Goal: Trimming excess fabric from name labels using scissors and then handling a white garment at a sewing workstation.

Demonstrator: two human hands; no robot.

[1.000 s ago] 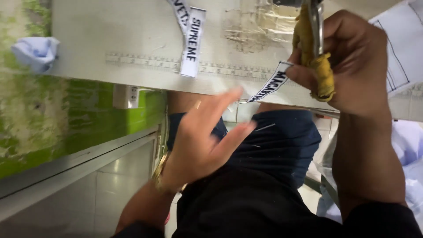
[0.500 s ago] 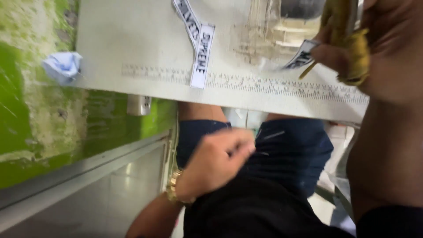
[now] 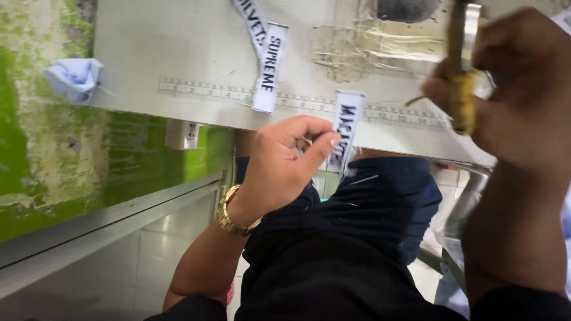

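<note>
While the left hand (image 3: 279,169) pinches a white woven label strip (image 3: 346,128) at the pale table's (image 3: 154,47) edge in mid-frame, the right hand (image 3: 517,89) at upper right grips yellow-handled scissors (image 3: 461,89). Half a second ago, the left hand hung empty below the table, fingers loosely curled.

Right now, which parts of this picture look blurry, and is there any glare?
Head view: the right hand and the yellow-handled tool it grips are smeared by motion; the left hand and white label strip look sharper; clear tape on the table gives mild glare.
</note>
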